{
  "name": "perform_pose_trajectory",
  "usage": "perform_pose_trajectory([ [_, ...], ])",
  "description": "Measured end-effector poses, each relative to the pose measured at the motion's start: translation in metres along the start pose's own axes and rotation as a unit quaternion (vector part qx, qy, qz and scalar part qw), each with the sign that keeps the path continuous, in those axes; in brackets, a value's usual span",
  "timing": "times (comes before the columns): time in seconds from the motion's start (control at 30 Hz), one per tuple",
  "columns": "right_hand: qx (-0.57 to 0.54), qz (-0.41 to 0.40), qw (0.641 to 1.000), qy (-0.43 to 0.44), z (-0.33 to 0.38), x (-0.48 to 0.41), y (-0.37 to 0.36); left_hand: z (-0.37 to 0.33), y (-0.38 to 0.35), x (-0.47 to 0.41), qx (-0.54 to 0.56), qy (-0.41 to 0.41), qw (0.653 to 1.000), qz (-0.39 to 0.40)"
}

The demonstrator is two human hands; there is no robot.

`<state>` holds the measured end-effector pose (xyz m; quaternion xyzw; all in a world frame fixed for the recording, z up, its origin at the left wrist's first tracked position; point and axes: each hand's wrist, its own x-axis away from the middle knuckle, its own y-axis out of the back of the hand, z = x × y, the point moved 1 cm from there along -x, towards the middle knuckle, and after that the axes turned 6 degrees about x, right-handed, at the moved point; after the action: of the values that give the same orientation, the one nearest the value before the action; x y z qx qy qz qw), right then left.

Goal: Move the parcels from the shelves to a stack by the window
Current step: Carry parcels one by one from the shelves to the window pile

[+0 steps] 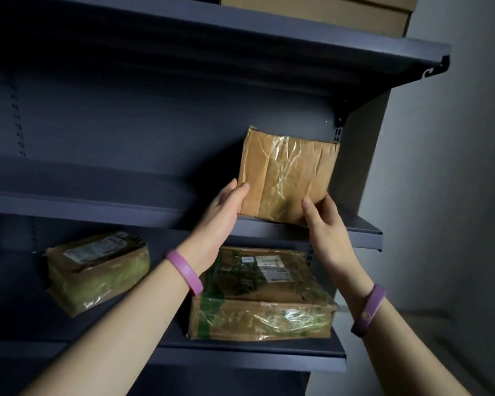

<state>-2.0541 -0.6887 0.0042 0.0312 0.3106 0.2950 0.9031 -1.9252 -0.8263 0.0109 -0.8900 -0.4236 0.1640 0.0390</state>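
Left hand (pixel 226 207), fingers straight, flat against lower left edge of brown parcel (pixel 286 175); right hand (pixel 323 224) clasping its lower right corner. Upright between both, on middle shelf (pixel 97 201).

Standing parcel (pixel 286 175) at the right end of the middle shelf (pixel 97 184), between your left hand (pixel 222 210) and right hand (pixel 325 224), right parcel (pixel 263 298) directly below on the lower shelf (pixel 240 354), left parcel (pixel 97 270) apart to its left, box (pixel 326 10) on the top shelf (pixel 240 50).
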Motion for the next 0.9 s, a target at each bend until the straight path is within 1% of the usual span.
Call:
perform_pose_trajectory([
  [0.13, -0.008, 0.010, 1.000, 0.008, -0.001, 0.002, -0.001, 0.008, 0.001, 0.018, -0.002, -0.034, 0.999, 0.037],
  [0.33, -0.054, 0.019, 0.998, -0.004, 0.017, 0.024, 0.005, -0.007, 0.003, 0.042, 0.024, -0.033, 0.999, 0.033],
  [0.43, -0.069, 0.013, 0.997, -0.004, 0.033, 0.050, 0.002, -0.015, 0.014, 0.071, 0.041, -0.040, 0.998, 0.034],
  [0.7, -0.083, -0.027, 0.996, -0.026, 0.076, 0.142, -0.031, -0.039, 0.078, 0.159, 0.014, -0.034, 0.996, 0.075],
  [0.77, -0.091, -0.038, 0.994, -0.045, 0.078, 0.164, -0.042, -0.038, 0.096, 0.178, 0.022, -0.027, 0.997, 0.074],
  [0.83, -0.126, -0.043, 0.988, -0.079, 0.080, 0.183, -0.051, -0.036, 0.110, 0.195, 0.036, -0.013, 0.997, 0.061],
  [0.9, -0.165, -0.037, 0.978, -0.121, 0.080, 0.201, -0.059, -0.030, 0.125, 0.205, 0.049, 0.017, 0.997, 0.053],
])
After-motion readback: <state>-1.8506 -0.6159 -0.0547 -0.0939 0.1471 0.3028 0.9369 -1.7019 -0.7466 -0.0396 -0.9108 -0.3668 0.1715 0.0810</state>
